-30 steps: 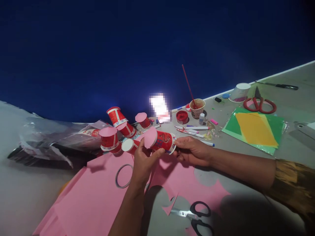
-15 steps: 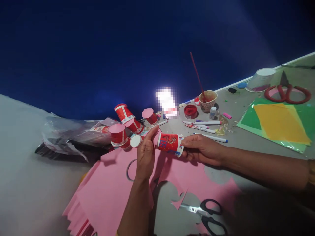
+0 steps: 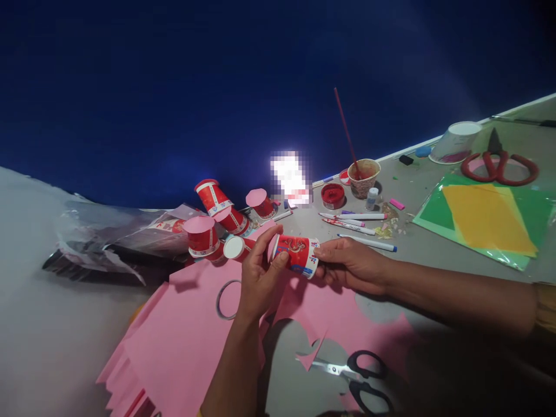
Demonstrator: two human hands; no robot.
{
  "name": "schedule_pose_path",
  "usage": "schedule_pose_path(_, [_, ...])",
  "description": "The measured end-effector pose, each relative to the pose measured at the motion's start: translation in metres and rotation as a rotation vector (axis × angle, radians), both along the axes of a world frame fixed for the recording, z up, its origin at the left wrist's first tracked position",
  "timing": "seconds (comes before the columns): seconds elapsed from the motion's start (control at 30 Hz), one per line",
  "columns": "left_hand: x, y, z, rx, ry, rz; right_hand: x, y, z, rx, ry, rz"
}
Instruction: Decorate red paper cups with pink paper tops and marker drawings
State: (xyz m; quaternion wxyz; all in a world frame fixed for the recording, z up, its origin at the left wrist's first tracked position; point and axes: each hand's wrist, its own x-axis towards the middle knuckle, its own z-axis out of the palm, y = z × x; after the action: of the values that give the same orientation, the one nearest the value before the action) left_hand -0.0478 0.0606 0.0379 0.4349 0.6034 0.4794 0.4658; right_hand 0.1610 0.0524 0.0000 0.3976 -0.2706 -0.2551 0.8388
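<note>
A red paper cup [image 3: 297, 253] with a white rim lies on its side in the air between my hands, a pink paper piece at its left end. My right hand [image 3: 347, 263] grips the rim end, thumb on top. At the other end, my left hand [image 3: 263, 269] has its thumb on the cup's side and its fingers behind the pink end. Below are pink paper sheets [image 3: 182, 336], with a ring of tape [image 3: 218, 300] on them. Black-handled scissors [image 3: 336, 369] lie open near the cut pink paper [image 3: 330, 310].
Several red cups stand at the left, one with a pink top [image 3: 202, 234]. Markers [image 3: 367, 243], a red paint pot [image 3: 333, 197] and a cup with a stick [image 3: 364, 178] sit beyond my right hand. Red-handled scissors [image 3: 499, 165] lie on green and yellow packs [image 3: 490, 220].
My left thumb has come down onto the cup's side, and the left fingers have curled round its pink end. The view has shifted slightly.
</note>
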Motion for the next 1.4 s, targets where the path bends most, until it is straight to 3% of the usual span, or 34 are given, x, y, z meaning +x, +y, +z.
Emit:
schedule_pose_path(0.3, [0.001,-0.001,-0.001,0.036,0.004,-0.016,0.0,-0.002,0.003,0.069,-0.091,-0.036])
schedule_pose_path(0.7, [-0.005,0.004,-0.014,-0.006,-0.094,-0.06,-0.001,-0.001,0.004,0.039,-0.026,-0.026])
schedule_pose_path(0.9, [-0.003,0.009,-0.012,-0.004,-0.268,0.035,0.0,0.002,0.009,0.015,-0.007,-0.064])
schedule_pose_path(1.0, [-0.005,0.012,-0.011,-0.083,-0.358,0.116,0.003,0.004,0.013,0.096,-0.105,-0.124])
schedule_pose_path(1.17, [-0.01,0.016,-0.011,-0.301,-0.469,0.139,0.008,0.0,0.027,0.409,-0.521,-0.2])
schedule_pose_path(1.27, [-0.012,0.018,-0.012,-0.317,-0.497,0.146,0.009,-0.005,0.031,0.53,-0.607,-0.221])
schedule_pose_path(1.33, [-0.013,0.019,-0.013,-0.29,-0.493,0.162,0.009,-0.004,0.029,0.523,-0.591,-0.203])
schedule_pose_path(1.4, [-0.015,0.019,-0.012,-0.26,-0.474,0.184,0.009,0.0,0.024,0.414,-0.494,-0.169])
